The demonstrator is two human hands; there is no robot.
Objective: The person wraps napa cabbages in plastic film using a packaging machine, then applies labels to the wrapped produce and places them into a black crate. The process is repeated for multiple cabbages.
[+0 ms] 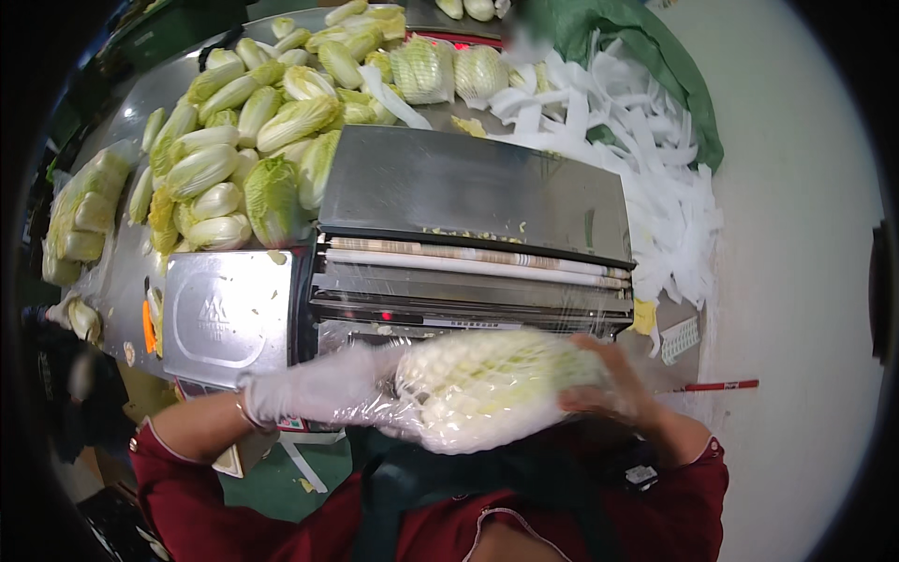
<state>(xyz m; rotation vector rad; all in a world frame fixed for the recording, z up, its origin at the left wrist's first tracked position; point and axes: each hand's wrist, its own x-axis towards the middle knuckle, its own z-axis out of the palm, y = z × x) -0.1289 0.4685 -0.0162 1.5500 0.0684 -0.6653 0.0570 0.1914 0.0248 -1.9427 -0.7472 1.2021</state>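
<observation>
A pale napa cabbage point(487, 389), wrapped in shiny clear film, is held between my two hands in front of my chest. My left hand point(361, 386), in a thin whitish glove, is closed on the cabbage's left end. Around the greener right end curl the fingers of my right hand point(609, 379), slightly blurred by motion. Just beyond the cabbage stands a metal film-wrapping machine point(468, 187), with a film roll point(478, 265) lying across it. Clear film stretches over the machine's near part, close to the cabbage.
A flat metal scale point(229, 314) sits left of the machine, beside an orange-handled tool point(148, 328). Loose cabbages point(253, 122) pile up at the far left. White foam strips point(655, 206) spill from a green sack point(693, 103) on the right. A red stick point(721, 385) juts out at the right.
</observation>
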